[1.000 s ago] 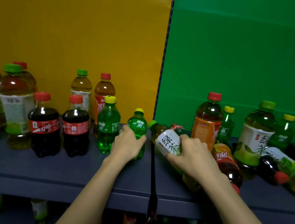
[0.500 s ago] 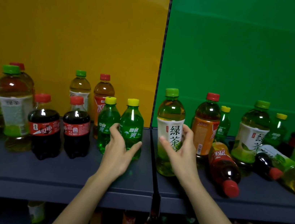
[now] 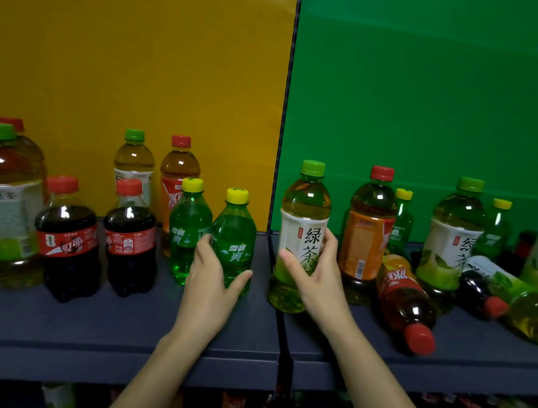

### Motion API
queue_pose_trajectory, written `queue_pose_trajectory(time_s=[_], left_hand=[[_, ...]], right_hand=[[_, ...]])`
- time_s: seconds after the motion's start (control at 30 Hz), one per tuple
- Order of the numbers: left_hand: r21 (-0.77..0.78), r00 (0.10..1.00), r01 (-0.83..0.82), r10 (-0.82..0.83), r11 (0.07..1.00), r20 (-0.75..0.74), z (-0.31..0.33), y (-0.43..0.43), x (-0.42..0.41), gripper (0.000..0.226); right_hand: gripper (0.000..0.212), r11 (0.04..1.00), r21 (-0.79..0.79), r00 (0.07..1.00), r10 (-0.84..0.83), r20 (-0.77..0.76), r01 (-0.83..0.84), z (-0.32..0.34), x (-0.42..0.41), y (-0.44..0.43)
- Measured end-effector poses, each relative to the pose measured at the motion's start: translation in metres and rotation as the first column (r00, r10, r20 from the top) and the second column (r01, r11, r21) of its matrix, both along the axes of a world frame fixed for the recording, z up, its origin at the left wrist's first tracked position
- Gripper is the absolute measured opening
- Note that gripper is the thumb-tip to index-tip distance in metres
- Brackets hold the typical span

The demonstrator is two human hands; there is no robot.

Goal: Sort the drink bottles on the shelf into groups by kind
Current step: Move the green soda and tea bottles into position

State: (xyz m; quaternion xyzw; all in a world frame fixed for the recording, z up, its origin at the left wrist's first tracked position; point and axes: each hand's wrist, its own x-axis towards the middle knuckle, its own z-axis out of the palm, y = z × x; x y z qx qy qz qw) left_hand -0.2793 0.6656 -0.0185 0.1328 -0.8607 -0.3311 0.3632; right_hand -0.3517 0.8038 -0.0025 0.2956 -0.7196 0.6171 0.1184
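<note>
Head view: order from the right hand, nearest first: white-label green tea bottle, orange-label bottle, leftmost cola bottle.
1. white-label green tea bottle, gripped in the right hand.
2. orange-label bottle, upright just right of it.
3. leftmost cola bottle, far left on the yellow-backed shelf.

A dark upright strip (image 3: pixel 284 102) splits the backdrop: a mustard-yellow panel (image 3: pixel 127 45) to its left — a bright green panel (image 3: pixel 449 91) to its right.
</note>
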Motion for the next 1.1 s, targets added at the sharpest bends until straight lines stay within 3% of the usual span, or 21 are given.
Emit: queue_pose_trajectory(time_s=[0.3,0.4,0.5,0.6,0.73,0.87,0.93,1.0,1.1], left_hand=[[-0.129,0.992,-0.128,0.126,0.983,-0.024,0.002,0.009,0.004,0.085],[-0.170,0.980,-0.177,0.158,0.970,-0.119,0.004,0.010,0.007,0.085],[-0.231,0.940,-0.197,0.117,0.953,-0.319,0.006,0.013,0.011,0.057],[-0.266,0.916,-0.099,-0.016,0.959,-0.401,0.014,0.020,0.010,0.022],[-0.304,0.904,-0.018,-0.114,0.952,-0.412,0.033,0.035,0.003,0.021],[-0.113,0.954,0.154,-0.177,0.982,-0.243,0.049,0.046,-0.012,0.025],[0.166,0.950,0.305,-0.286,0.938,-0.127,0.056,0.051,-0.022,0.027],[0.501,0.925,0.367,-0.362,0.784,-0.112,0.062,0.056,-0.034,0.031],[0.774,0.924,0.333,-0.349,0.539,-0.155,0.065,0.058,-0.055,0.033]], right_hand=[[0.067,0.989,0.078,0.992,-0.119,-0.049,0.123,0.003,-0.004,0.006],[0.064,0.981,0.129,0.985,-0.130,-0.110,0.143,0.006,0.001,0.012],[0.060,0.957,0.238,0.975,-0.120,-0.189,0.164,0.007,0.013,0.031],[0.042,0.944,0.276,0.960,-0.105,-0.260,0.178,0.010,0.018,0.063],[0.025,0.921,0.305,0.923,-0.121,-0.365,0.242,0.020,0.011,0.113],[0.028,0.901,0.352,0.908,-0.098,-0.407,0.255,0.030,-0.009,0.158],[0.030,0.888,0.398,0.908,-0.048,-0.417,0.230,0.032,-0.021,0.175],[0.034,0.867,0.453,0.900,0.013,-0.436,0.207,0.031,-0.033,0.189],[0.039,0.817,0.544,0.887,0.093,-0.452,0.192,0.026,-0.050,0.201]])
